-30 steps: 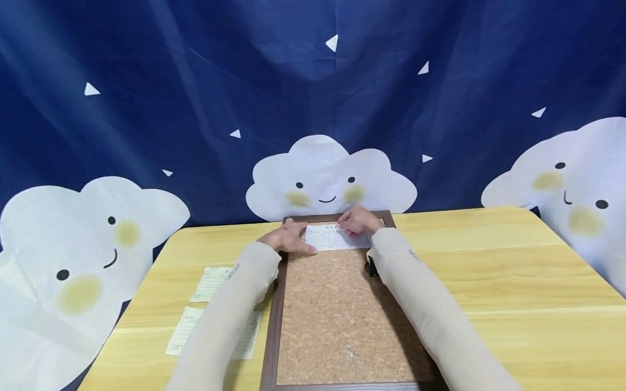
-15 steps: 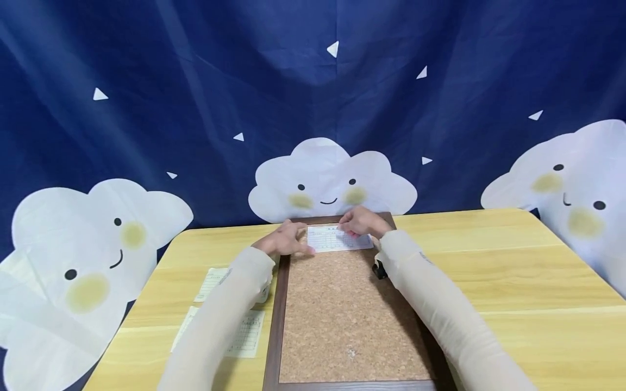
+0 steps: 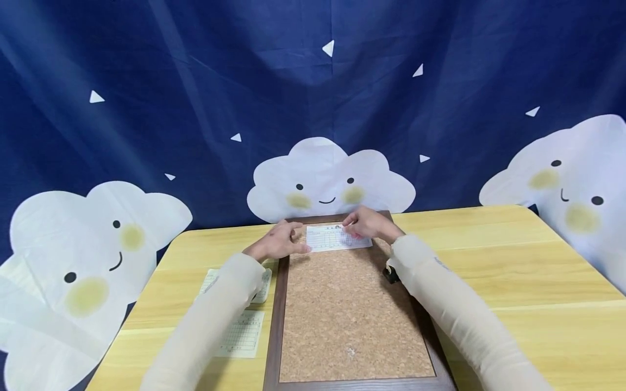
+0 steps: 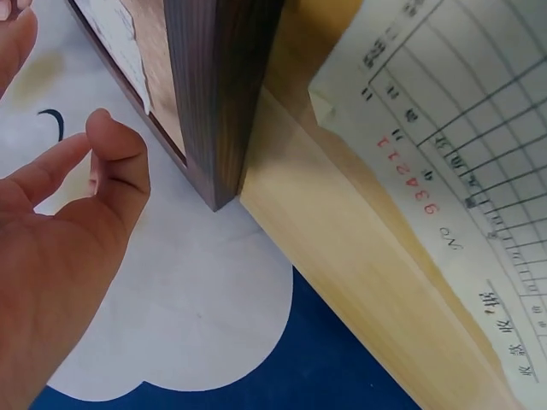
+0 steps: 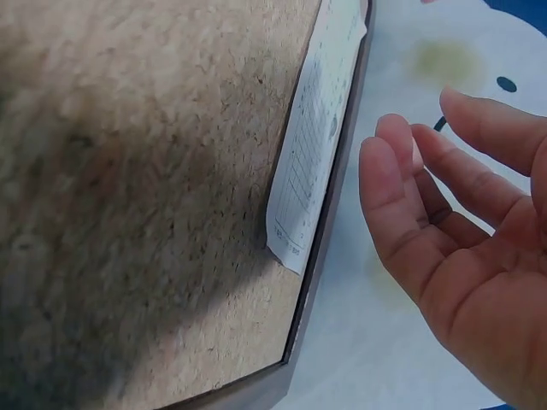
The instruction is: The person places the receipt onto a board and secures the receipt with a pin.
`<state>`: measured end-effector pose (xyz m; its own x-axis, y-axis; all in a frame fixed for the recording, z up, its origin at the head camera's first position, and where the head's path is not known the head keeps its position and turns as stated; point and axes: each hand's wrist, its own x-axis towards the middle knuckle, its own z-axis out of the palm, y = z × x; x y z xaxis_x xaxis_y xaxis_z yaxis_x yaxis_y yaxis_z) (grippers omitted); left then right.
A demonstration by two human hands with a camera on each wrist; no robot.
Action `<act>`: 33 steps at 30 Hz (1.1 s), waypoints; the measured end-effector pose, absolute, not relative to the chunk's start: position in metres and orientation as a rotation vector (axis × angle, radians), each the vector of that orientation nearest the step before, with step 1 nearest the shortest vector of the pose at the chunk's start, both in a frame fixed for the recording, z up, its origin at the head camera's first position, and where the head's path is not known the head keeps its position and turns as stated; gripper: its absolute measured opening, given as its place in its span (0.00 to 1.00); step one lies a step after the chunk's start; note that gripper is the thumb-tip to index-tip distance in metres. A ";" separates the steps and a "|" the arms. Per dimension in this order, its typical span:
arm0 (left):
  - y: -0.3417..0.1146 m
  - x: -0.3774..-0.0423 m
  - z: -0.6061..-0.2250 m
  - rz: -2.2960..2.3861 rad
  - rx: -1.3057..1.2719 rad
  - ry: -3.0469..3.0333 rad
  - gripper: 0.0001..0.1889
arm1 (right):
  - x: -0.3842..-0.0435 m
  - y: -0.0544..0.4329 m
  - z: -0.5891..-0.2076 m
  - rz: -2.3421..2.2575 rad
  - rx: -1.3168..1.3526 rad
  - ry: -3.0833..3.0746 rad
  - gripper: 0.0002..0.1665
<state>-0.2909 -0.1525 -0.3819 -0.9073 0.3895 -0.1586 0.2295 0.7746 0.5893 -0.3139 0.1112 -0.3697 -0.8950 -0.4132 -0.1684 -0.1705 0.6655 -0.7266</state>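
Note:
A white printed receipt slip [image 3: 337, 239] lies across the top of a cork board [image 3: 354, 315]; the slip also shows in the right wrist view as a receipt [image 5: 308, 162] with a small dark spot by its upper edge. My left hand [image 3: 277, 242] is at its left end, thumb and forefinger spread apart. Over its upper right part is my right hand [image 3: 369, 224], fingers loosely bent. The right wrist view shows that hand [image 5: 461, 222] with nothing visible in its fingers. In the left wrist view the left hand [image 4: 77, 213] holds nothing.
A dark wooden frame [image 3: 277, 326] borders the cork. Left of it, on the wooden table [image 3: 528, 271], lie more receipts, an upper one [image 3: 263, 288] and a lower one [image 3: 244, 334], partly under the left sleeve. A blue cloud-print cloth [image 3: 332, 108] hangs behind.
My left hand has drawn slightly left from the slip's end. The right hand has shifted a little to the right, and a small dark spot now shows at the slip's top edge.

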 end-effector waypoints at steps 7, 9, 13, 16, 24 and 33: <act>-0.152 -0.282 -0.381 0.880 0.513 2.709 0.40 | -0.305 0.112 -0.367 -1.029 -0.481 2.611 0.15; -0.153 -0.280 -0.380 0.891 0.524 2.713 0.40 | -0.302 0.112 -0.366 -1.033 -0.472 2.607 0.14; -0.153 -0.275 -0.378 0.917 0.530 2.721 0.40 | -0.297 0.111 -0.363 -1.023 -0.494 2.596 0.14; -0.154 -0.272 -0.377 0.932 0.533 2.734 0.39 | -0.293 0.110 -0.360 -1.008 -0.513 2.598 0.14; -0.156 -0.264 -0.378 0.939 0.621 2.785 0.37 | -0.282 0.114 -0.357 -1.014 -0.552 2.606 0.15; -0.161 -0.255 -0.379 0.987 0.631 2.772 0.35 | -0.273 0.119 -0.361 -1.045 -0.602 2.611 0.16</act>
<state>-0.2551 -0.1611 -0.3787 -0.9036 0.4281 0.0155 0.3416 0.6983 0.6290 -0.2731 0.1188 -0.3605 -0.8792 -0.4683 -0.0885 -0.2779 0.6546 -0.7031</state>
